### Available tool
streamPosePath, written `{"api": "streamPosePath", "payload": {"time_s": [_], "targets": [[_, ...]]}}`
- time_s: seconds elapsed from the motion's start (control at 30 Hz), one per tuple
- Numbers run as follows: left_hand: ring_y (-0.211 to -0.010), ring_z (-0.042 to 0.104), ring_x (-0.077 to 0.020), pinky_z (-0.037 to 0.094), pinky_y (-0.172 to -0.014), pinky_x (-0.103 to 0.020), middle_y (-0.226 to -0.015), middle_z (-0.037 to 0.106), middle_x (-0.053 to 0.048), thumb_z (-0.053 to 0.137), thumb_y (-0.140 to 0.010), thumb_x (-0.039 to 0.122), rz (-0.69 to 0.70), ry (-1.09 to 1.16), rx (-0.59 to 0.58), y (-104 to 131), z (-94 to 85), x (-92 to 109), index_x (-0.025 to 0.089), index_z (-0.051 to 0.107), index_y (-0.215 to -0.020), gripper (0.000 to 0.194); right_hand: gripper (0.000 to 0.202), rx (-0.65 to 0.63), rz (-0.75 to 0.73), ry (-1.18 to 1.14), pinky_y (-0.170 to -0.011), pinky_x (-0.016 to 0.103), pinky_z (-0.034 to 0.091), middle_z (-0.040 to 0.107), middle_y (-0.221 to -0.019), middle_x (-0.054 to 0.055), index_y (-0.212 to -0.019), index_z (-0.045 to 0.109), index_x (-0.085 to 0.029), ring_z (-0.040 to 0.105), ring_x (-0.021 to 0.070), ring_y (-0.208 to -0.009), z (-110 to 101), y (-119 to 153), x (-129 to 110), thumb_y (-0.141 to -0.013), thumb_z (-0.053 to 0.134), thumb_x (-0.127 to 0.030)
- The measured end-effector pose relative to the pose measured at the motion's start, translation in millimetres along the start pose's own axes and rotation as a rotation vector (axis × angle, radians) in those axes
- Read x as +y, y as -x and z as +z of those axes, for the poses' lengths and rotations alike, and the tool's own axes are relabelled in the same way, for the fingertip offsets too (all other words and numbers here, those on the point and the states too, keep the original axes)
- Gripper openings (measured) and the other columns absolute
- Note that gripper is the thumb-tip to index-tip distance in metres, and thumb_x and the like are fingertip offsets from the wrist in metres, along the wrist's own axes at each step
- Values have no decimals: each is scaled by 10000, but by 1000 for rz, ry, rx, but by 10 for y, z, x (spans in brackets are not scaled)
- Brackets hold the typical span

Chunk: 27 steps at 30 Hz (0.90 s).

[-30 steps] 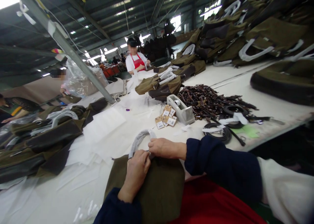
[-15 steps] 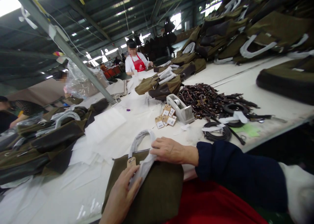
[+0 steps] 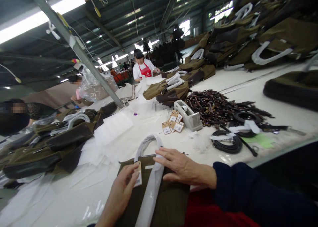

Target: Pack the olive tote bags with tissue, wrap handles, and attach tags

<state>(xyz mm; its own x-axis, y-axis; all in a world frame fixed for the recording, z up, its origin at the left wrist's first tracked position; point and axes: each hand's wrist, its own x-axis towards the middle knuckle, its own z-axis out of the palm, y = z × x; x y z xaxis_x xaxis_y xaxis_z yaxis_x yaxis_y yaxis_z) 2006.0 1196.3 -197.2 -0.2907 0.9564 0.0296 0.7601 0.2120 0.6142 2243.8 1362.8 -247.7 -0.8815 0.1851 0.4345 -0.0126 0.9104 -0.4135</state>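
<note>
An olive fabric handbag (image 3: 171, 190) lies on the table in front of me. Its handles are wrapped in white film; the near handle (image 3: 150, 190) runs down over the bag's face, while the far handle (image 3: 143, 144) arches beyond its top edge. My left hand (image 3: 124, 184) has thumb and fingertips closed at the left edge of a cardboard hang tag (image 3: 138, 175) with a white label. My right hand (image 3: 185, 167) lies with fingers stretched and apart, the fingertips on the near handle.
Beyond the bag are loose hang tags (image 3: 172, 122), a grey tape dispenser (image 3: 190, 116), a heap of dark straps (image 3: 216, 106) and coiled black straps (image 3: 226, 144). White paper sheets (image 3: 111, 127) and stacked bags (image 3: 62, 137) lie left. A co-worker (image 3: 144, 68) stands opposite.
My left hand has moved off the near handle to the hang tag. My right fingers have loosened from the handle and spread out. The near handle now lies lower across the bag.
</note>
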Motion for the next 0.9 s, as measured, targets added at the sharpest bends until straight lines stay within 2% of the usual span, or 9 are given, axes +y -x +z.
{"api": "streamPosePath", "payload": {"time_s": [0.1, 0.17, 0.27, 0.37, 0.43, 0.57, 0.7, 0.8, 0.9], "targets": [[-1238, 549, -305, 380, -1104, -457, -1276, 635, -149, 488, -909, 484, -24, -195, 87, -409, -69, -339, 153, 634, -1219, 477, 370, 193, 263, -23, -1065, 453, 461, 558, -1356, 147, -1303, 567, -187, 518, 270, -1253, -82, 252, -28, -951, 582, -298], [-1170, 588, -321, 419, -1041, -459, -1205, 670, -168, 498, -874, 477, -90, -243, 17, -692, -37, -506, 117, 618, -1236, 524, 266, 257, 388, -33, -991, 454, 506, 615, -1196, 124, -1191, 601, -191, 567, 263, -1131, -74, 447, -38, -930, 586, -240], [-858, 663, -286, 495, -799, -379, -873, 725, -101, 563, -793, 512, -108, -200, -96, -1022, 82, -600, 146, 705, -958, 425, 267, 285, 489, -63, -991, 449, 504, 612, -1172, 96, -1188, 586, -223, 563, 259, -1130, -22, 682, -82, -921, 592, -220], [-695, 621, -248, 450, -652, -325, -676, 666, -49, 588, -717, 497, -113, -147, -144, -1168, 182, -574, 177, 653, -688, 328, 308, 287, 575, -132, -966, 413, 521, 622, -1162, 79, -1246, 559, -245, 592, 238, -1085, 20, 786, -156, -938, 567, -242], [-674, 604, -234, 429, -619, -305, -650, 646, -34, 570, -699, 473, -114, -99, -150, -1167, 193, -536, 182, 633, -649, 303, 336, 259, 609, -183, -953, 422, 525, 641, -1144, 80, -1272, 551, -240, 610, 241, -1047, 45, 787, -202, -938, 561, -270], [-711, 580, -218, 426, -626, -284, -699, 632, -23, 540, -751, 497, -89, -12, -77, -1014, 65, -385, 176, 627, -704, 335, 506, 268, 653, -372, -1076, 469, 445, 605, -1296, 86, -1384, 471, -259, 571, 259, -1187, 153, 689, -247, -898, 597, -322], [-719, 541, -190, 420, -635, -267, -723, 585, 4, 536, -846, 519, -50, 56, 3, -758, -228, -56, 173, 612, -804, 357, 680, 463, 766, -784, -872, 400, 571, 664, -1085, 70, -1466, 316, -234, 666, 231, -963, 198, 487, -286, -865, 593, -388], [-707, 521, -166, 421, -644, -258, -746, 577, 22, 567, -885, 504, -14, 145, 85, -552, -541, 273, 175, 618, -862, 334, 605, 600, 697, -866, -801, 352, 582, 670, -1027, 54, -1403, 393, -235, 667, 213, -895, -49, 263, -379, -856, 609, -379], [-778, 552, -172, 434, -717, -265, -838, 639, 16, 644, -862, 489, 28, 161, 329, -379, -844, 590, 186, 655, -976, 323, 412, 715, 540, -688, -911, 339, 542, 658, -1139, 55, -1275, 536, -256, 650, 201, -968, -472, 51, -487, -881, 627, -335]]}}
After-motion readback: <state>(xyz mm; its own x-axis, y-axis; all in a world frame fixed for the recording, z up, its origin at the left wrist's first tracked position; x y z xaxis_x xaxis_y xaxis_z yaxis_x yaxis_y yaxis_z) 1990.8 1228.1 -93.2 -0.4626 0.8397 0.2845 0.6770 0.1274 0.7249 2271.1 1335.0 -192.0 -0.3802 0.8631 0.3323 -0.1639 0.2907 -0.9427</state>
